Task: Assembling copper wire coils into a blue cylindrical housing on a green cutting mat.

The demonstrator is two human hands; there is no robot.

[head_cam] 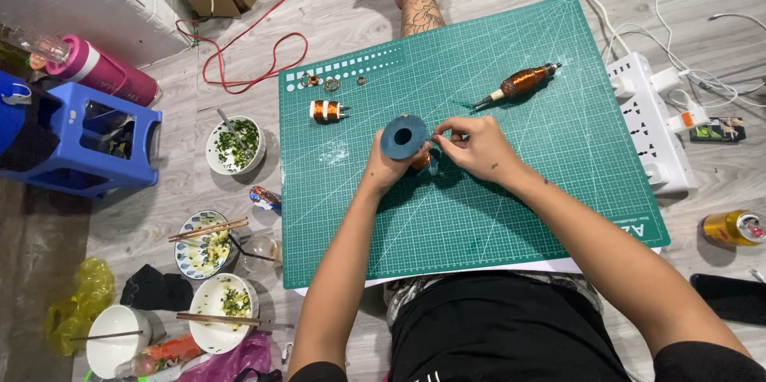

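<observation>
Head view
Left hand: grip curled round a blue plastic spool, round flange with a centre hole facing the camera; copper-coloured winding shows just beneath it.
Right hand: at 3 o'clock of the spool, thumb and forefinger pressed together, pinching something too thin to make out beside the flange.
Spool place: held just above the middle of the cutting mat, green, rubbery, printed with a white grid.
Wound coil: short cylinder, copper wire between white ends, lying on the mat at 10 o'clock of the hands.
Spindle-shaped coil: long, tapered, glossy copper, at 1 o'clock, well apart.
Small metal rings: near the mat's upper left edge.
Power strip: white, boxy, on the floor at 3 o'clock of the mat.
Bowls: white ceramic, with chopped greens, at 9 o'clock; chopsticks across one.
Stool: blue plastic, far left.
Can: yellow metal, on its side at right.
</observation>
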